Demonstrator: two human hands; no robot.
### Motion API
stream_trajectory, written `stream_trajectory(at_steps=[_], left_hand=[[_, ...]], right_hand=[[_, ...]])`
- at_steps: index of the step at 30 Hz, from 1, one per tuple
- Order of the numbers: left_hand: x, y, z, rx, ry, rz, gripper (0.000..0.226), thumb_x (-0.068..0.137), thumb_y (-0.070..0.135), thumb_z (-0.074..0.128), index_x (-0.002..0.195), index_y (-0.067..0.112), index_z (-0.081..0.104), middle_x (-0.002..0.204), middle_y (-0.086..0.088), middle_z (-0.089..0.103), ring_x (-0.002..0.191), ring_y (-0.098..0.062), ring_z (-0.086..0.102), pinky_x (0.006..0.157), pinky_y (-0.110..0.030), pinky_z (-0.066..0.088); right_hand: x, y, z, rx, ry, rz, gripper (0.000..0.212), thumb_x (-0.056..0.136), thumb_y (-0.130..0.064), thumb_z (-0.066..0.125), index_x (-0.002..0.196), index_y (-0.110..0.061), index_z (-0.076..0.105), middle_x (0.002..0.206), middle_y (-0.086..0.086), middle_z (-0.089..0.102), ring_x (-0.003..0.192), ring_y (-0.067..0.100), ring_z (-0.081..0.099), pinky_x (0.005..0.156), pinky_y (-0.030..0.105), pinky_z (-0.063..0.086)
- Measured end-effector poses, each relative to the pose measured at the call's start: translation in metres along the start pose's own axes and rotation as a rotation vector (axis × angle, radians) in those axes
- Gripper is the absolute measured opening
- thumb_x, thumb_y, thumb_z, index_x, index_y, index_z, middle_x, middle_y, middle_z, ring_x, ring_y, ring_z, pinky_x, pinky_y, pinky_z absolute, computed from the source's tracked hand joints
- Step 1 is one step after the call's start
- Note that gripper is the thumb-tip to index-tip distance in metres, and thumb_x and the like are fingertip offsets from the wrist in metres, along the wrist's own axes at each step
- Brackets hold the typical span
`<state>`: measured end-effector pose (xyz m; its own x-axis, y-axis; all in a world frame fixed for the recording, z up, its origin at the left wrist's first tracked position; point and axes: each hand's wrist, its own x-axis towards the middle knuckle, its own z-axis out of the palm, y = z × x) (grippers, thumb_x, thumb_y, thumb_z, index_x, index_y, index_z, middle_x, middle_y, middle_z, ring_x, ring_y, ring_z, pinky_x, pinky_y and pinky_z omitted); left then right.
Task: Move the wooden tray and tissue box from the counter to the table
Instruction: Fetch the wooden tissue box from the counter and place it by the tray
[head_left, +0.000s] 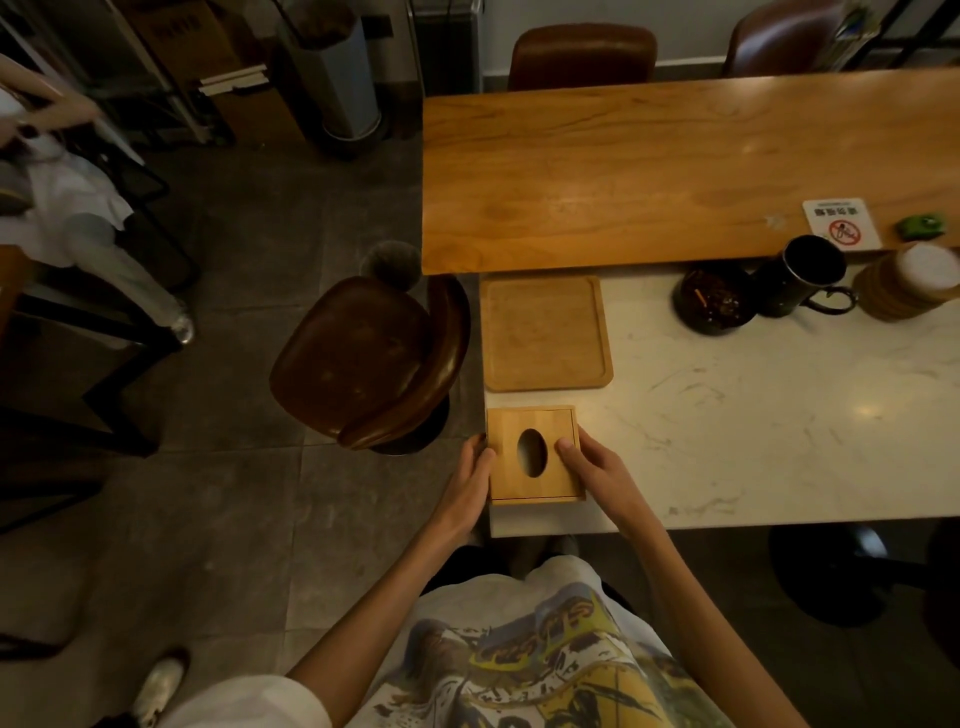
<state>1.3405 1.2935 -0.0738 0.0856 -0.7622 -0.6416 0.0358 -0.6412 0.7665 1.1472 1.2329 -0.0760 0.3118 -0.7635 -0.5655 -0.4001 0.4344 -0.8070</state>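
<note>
Both hands form the grip: left hand and right hand clasp the square wooden tissue box with oval slot on the white marble bench, apparently being set down; beyond the box lies the flat rectangular wooden tray; letting go looks next

Bare forearms end in a left hand and right hand. White T-shirt with a yellow and dark print (lettering unreadable); a white sleeve covers the left upper arm.
</note>
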Motion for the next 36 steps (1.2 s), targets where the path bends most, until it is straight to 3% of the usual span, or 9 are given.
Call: stream_trajectory(at_steps=[3, 5, 10, 13, 19, 24, 27, 32, 36], left_hand=[[0.002, -0.002, -0.005, 0.004, -0.019, -0.046, 0.069, 0.095, 0.062, 0.039, 0.151, 0.024, 0.028, 0.145, 0.004, 0.046, 0.129, -0.016, 0.048, 0.112, -0.042, 0.039], [0.001, 0.001, -0.004, -0.003, -0.034, -0.038, 0.057, 0.101, 0.052, 0.035, 0.15, 0.023, 0.034, 0.144, 0.003, 0.049, 0.127, -0.013, 0.049, 0.109, -0.035, 0.039], [0.0, 0.001, -0.002, 0.013, -0.078, -0.079, 0.054, 0.101, 0.05, 0.036, 0.147, 0.022, 0.042, 0.139, 0.003, 0.054, 0.125, -0.015, 0.053, 0.095, -0.026, 0.042], [0.002, 0.001, -0.002, 0.039, -0.086, -0.062, 0.051, 0.101, 0.05, 0.034, 0.144, 0.024, 0.044, 0.133, 0.005, 0.057, 0.113, -0.006, 0.057, 0.084, -0.018, 0.045], [0.005, 0.002, -0.003, 0.077, -0.116, -0.044, 0.049, 0.104, 0.046, 0.03, 0.146, 0.023, 0.042, 0.137, 0.004, 0.056, 0.123, -0.012, 0.053, 0.084, -0.014, 0.043], [0.01, -0.005, -0.002, 0.086, -0.123, -0.041, 0.052, 0.101, 0.052, 0.033, 0.145, 0.026, 0.044, 0.139, 0.001, 0.057, 0.127, -0.016, 0.054, 0.107, -0.036, 0.045], [0.013, -0.009, -0.001, 0.079, -0.113, -0.041, 0.047, 0.102, 0.05, 0.033, 0.141, 0.028, 0.048, 0.136, 0.002, 0.06, 0.124, -0.015, 0.057, 0.109, -0.043, 0.044], [0.01, -0.005, -0.001, 0.084, -0.118, -0.049, 0.045, 0.103, 0.046, 0.032, 0.139, 0.026, 0.049, 0.135, -0.002, 0.061, 0.122, -0.016, 0.059, 0.108, -0.043, 0.046], [0.006, 0.0, -0.002, 0.081, -0.124, -0.053, 0.049, 0.105, 0.042, 0.03, 0.146, 0.019, 0.044, 0.141, -0.003, 0.055, 0.13, -0.018, 0.052, 0.112, -0.039, 0.04]], right_hand=[[-0.002, 0.009, -0.003, -0.083, 0.048, 0.014, 0.057, 0.098, -0.057, 0.039, 0.146, -0.027, 0.044, 0.147, 0.002, 0.049, 0.144, 0.027, 0.033, 0.115, 0.042, 0.027], [-0.006, 0.013, -0.003, -0.154, 0.062, 0.043, 0.06, 0.099, -0.056, 0.036, 0.146, -0.018, 0.045, 0.157, 0.006, 0.035, 0.15, 0.028, 0.012, 0.119, 0.048, 0.011], [-0.01, 0.019, -0.001, -0.18, -0.008, 0.061, 0.063, 0.095, -0.063, 0.035, 0.151, -0.033, 0.034, 0.166, 0.009, 0.007, 0.152, 0.029, -0.008, 0.121, 0.057, 0.002], [-0.008, 0.017, -0.002, -0.185, -0.022, 0.076, 0.068, 0.091, -0.069, 0.033, 0.151, -0.037, 0.032, 0.166, 0.011, 0.006, 0.152, 0.028, -0.011, 0.121, 0.058, 0.001], [-0.013, 0.008, -0.004, -0.184, -0.047, 0.098, 0.06, 0.099, -0.058, 0.034, 0.152, -0.033, 0.029, 0.166, 0.011, 0.004, 0.152, 0.031, -0.009, 0.121, 0.056, 0.002], [-0.012, 0.009, -0.005, -0.157, -0.051, 0.098, 0.062, 0.096, -0.061, 0.037, 0.152, -0.032, 0.031, 0.166, 0.009, 0.005, 0.152, 0.027, -0.01, 0.121, 0.056, 0.001], [-0.011, 0.01, -0.006, -0.148, -0.051, 0.103, 0.066, 0.094, -0.064, 0.038, 0.152, -0.033, 0.03, 0.166, 0.008, 0.003, 0.152, 0.028, -0.009, 0.121, 0.057, 0.001], [-0.009, 0.016, -0.007, -0.169, -0.055, 0.117, 0.077, 0.084, -0.076, 0.035, 0.151, -0.038, 0.032, 0.166, 0.01, 0.0, 0.152, 0.028, -0.009, 0.121, 0.059, 0.001], [-0.012, 0.01, -0.008, -0.149, -0.061, 0.095, 0.059, 0.1, -0.059, 0.03, 0.151, -0.031, 0.032, 0.166, 0.009, 0.004, 0.152, 0.025, -0.01, 0.122, 0.055, -0.002]])
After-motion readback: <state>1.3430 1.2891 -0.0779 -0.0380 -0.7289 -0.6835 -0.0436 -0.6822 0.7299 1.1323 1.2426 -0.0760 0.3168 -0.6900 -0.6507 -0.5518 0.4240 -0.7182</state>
